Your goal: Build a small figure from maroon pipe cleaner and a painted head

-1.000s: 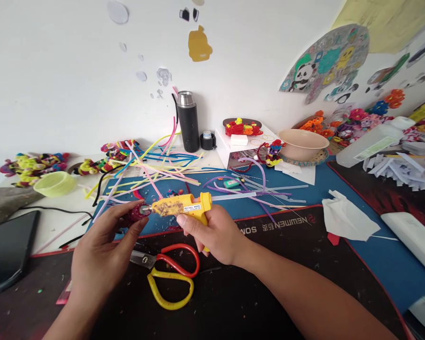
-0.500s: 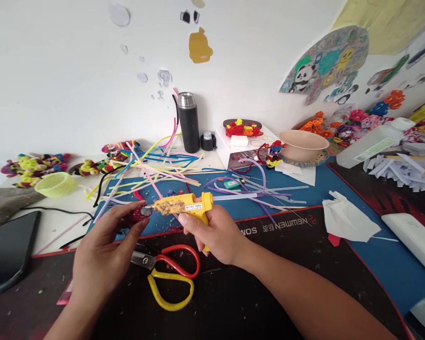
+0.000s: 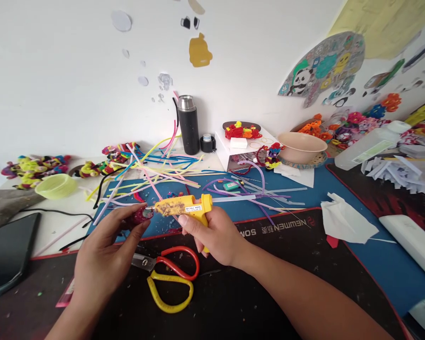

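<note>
My right hand (image 3: 214, 232) is wrapped round the handle of a yellow glue gun (image 3: 179, 207), and a clear glue stick (image 3: 233, 199) sticks out of its back. Between the thumb and fingers of my left hand (image 3: 108, 243) is a small dark red fuzzy piece (image 3: 141, 215) with a greyish patch facing the gun. The nozzle is at that patch; whether it touches cannot be told. Below the gun lie scissors (image 3: 172, 278) with one red and one yellow handle, their blades partly behind my left hand.
Coloured pipe cleaners (image 3: 152, 165) lie scattered behind my hands. A black thermos (image 3: 189, 125) stands near the wall, with a beige bowl (image 3: 301, 147) further right. At the left are a phone (image 3: 10, 252) and a yellow-green container (image 3: 56, 186); white tissue (image 3: 347, 218) lies right.
The view has shifted slightly. The red piece has turned a little in my left hand, showing more of its greyish patch. Both hands keep their holds.
</note>
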Available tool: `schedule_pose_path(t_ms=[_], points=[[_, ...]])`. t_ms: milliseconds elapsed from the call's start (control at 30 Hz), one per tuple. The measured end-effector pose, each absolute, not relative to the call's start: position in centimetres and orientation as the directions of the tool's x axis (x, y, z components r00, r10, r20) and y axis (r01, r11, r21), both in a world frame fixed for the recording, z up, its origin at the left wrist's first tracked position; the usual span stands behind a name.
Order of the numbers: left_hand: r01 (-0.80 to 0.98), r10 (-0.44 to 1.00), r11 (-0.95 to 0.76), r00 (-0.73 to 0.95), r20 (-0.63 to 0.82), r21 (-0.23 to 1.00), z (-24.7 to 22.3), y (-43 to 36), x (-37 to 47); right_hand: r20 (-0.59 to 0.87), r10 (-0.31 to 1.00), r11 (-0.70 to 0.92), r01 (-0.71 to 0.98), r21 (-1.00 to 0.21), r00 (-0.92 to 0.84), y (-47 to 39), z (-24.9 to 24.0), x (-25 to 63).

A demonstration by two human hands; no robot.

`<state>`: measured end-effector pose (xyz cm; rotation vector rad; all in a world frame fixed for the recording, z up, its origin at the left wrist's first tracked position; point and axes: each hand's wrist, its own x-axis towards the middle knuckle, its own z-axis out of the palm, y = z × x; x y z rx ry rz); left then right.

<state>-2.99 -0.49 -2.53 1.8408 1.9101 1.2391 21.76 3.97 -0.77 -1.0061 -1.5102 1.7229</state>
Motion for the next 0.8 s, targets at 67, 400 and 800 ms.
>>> schedule_pose_path(t_ms=[67,400,800], points=[[0.731,0.896,-0.141,-0.192,0.399,0.667,-2.52,-0.48,-2.98,-0.138,0.849,-0.144,0.027,-0.989,-0.511,3.98,-0.84,21.78],[0.727,0.896,-0.089,-0.241,0.374,0.681,-2.60,-0.29,-3.23,-0.115,0.856,-0.108,0.044,-0.993,-0.503,3.96,-1.30,21.83],[0.556,0.866,0.074,-0.448,0.223,0.828,-2.29,-0.04,-3.15,-0.154,0.840,-0.184,-0.005,-0.983,-0.521,3.95,-1.04,21.78]])
